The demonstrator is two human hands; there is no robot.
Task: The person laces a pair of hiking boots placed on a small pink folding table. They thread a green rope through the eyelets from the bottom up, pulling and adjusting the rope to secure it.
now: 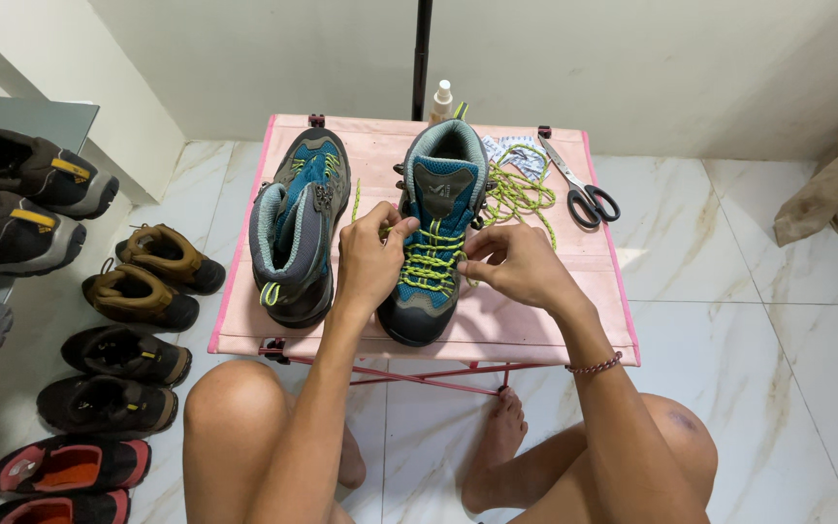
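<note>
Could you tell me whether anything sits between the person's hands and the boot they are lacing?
Nothing visible does: the left hand and right hand are already at the yellow-green laces of the upright boot. The second boot lies apart, to the left.

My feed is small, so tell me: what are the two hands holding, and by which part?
Both hands pinch the yellow-green lace of the upright teal-and-grey hiking boot: left hand at the boot's left eyelets, right hand at its right side.

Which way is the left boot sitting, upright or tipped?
Tipped. The left boot lies on its side on the pink table; the boot being laced stands upright.
</note>
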